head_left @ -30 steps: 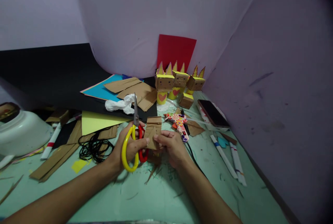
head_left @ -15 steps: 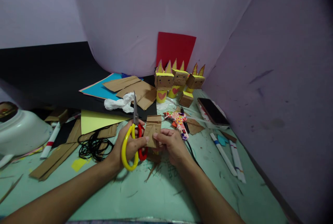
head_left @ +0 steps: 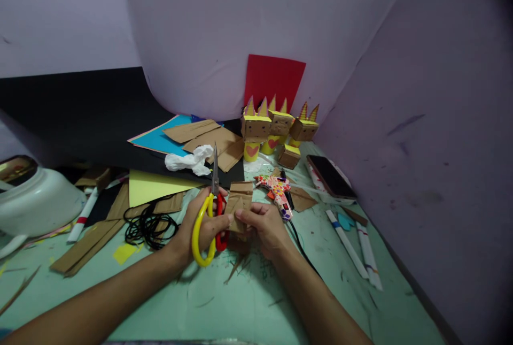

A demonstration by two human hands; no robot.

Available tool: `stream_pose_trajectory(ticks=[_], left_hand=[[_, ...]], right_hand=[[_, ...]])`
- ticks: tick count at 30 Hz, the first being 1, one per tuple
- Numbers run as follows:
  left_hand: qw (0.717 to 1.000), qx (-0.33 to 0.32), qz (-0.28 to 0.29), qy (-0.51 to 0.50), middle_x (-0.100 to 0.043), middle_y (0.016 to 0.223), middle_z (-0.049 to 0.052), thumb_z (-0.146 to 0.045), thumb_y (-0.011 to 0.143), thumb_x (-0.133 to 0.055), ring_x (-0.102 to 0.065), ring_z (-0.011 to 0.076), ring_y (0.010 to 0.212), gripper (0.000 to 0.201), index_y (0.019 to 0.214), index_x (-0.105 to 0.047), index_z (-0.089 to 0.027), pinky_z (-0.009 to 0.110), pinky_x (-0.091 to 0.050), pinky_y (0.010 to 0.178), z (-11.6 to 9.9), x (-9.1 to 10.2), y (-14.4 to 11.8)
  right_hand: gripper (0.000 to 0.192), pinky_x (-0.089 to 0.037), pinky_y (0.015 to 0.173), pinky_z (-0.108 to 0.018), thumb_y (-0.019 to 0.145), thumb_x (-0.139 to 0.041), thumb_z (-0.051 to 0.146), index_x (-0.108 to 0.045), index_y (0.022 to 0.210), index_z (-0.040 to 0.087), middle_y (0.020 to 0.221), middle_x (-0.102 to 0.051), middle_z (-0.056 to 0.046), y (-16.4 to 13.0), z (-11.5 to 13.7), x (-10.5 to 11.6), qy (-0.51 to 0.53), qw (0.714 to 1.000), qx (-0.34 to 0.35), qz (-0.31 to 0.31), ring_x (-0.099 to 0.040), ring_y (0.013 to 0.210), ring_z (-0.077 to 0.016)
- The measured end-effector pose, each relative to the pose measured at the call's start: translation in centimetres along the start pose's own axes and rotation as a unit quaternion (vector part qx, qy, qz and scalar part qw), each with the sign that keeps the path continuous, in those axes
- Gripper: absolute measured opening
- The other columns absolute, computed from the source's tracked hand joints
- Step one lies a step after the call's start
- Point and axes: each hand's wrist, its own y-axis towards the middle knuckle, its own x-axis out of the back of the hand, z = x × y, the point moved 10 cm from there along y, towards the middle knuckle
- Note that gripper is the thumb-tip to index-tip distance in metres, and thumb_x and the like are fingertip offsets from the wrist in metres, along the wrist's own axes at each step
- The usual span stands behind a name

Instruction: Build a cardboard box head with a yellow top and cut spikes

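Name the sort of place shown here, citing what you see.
Probably a home craft table: the left hand holds scissors, the right hand a cardboard piece, with coloured paper and cardboard figures nearby.

Both hands — cardboard piece included — shifted slightly right.

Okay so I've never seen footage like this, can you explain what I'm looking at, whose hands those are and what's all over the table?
This is a single picture from a camera worn on a person's head, looking forward and down, so the two bare arms reaching in are the wearer's own. The left hand has a grip on yellow and red scissors, blades pointing up. The right hand pinches a small folded cardboard piece, which the left thumb also touches. On the green table lie cardboard strips, a black cord, coloured paper sheets, a patterned glue gun, a phone and little cardboard figures at the back.
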Motion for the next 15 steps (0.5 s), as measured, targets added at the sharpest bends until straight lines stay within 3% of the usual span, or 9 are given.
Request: stream_pose_trajectory(ticks=[3, 6, 9, 11, 13, 15], left_hand=[[1.0, 0.002, 0.007, -0.005, -0.049, 0.056, -0.009, -0.031, 0.069, -0.065, -0.049, 0.0113, 0.042, 0.037, 0.097, -0.045, -0.02, 0.022, -0.043, 0.04, -0.5, -0.2, 0.0], [1.0, 0.0, -0.001, 0.005, -0.05, 0.054, -0.008, -0.04, 0.076, -0.06, -0.048, 0.0114, 0.041, 0.031, 0.094, -0.044, -0.021, 0.022, -0.041, 0.039, -1.4, 0.5, -0.1], [0.993, -0.042, -0.003, 0.115, -0.051, 0.056, -0.006, -0.04, 0.083, -0.051, -0.048, 0.0115, 0.044, 0.022, 0.095, -0.047, -0.021, 0.021, -0.04, 0.043, -2.9, 1.5, -0.2], [0.969, -0.08, 0.017, 0.233, -0.053, 0.059, -0.004, -0.038, 0.085, -0.048, -0.051, 0.0135, 0.05, 0.021, 0.097, -0.051, -0.021, 0.023, -0.042, 0.05, -3.8, 1.5, -0.5], [0.948, -0.107, 0.045, 0.297, -0.062, 0.07, 0.0, -0.039, 0.086, -0.045, -0.058, 0.017, 0.062, 0.027, 0.104, -0.055, -0.022, 0.025, -0.046, 0.06, -4.3, 1.0, -0.8], [0.95, -0.123, 0.067, 0.278, -0.067, 0.092, 0.005, -0.042, 0.086, -0.042, -0.062, 0.021, 0.08, 0.034, 0.112, -0.056, -0.025, 0.028, -0.048, 0.072, -4.9, 0.1, -1.3]], right_hand=[[0.023, -0.036, 0.039, -0.019, 0.047, -0.079, 0.027, -0.069, 0.058, 0.01, 0.049, -0.061, -0.001, -0.1, 1.1, 0.5, 0.008, 0.999, 0.036, -0.016, -0.046, 0.04, -0.0075], [0.025, -0.042, 0.045, -0.02, 0.051, -0.078, 0.032, -0.069, 0.064, 0.013, 0.055, -0.064, 0.0, -0.1, 2.7, 1.7, 0.032, 0.995, 0.079, -0.048, -0.053, 0.047, -0.0099], [0.028, -0.048, 0.049, -0.024, 0.049, -0.079, 0.034, -0.068, 0.067, 0.016, 0.06, -0.067, 0.0, -0.4, 4.0, 3.6, 0.097, 0.984, 0.108, -0.1, -0.058, 0.051, -0.0127], [0.029, -0.049, 0.05, -0.025, 0.048, -0.08, 0.033, -0.067, 0.067, 0.016, 0.063, -0.068, -0.001, -0.5, 4.7, 4.6, 0.129, 0.975, 0.128, -0.126, -0.06, 0.052, -0.0139], [0.029, -0.048, 0.05, -0.025, 0.051, -0.08, 0.034, -0.066, 0.068, 0.016, 0.064, -0.068, -0.001, -0.6, 5.3, 5.4, 0.129, 0.969, 0.159, -0.136, -0.06, 0.054, -0.0145], [0.028, -0.047, 0.05, -0.025, 0.056, -0.079, 0.035, -0.066, 0.071, 0.016, 0.064, -0.067, -0.001, -0.8, 6.0, 6.0, 0.112, 0.964, 0.198, -0.138, -0.06, 0.056, -0.0154]])
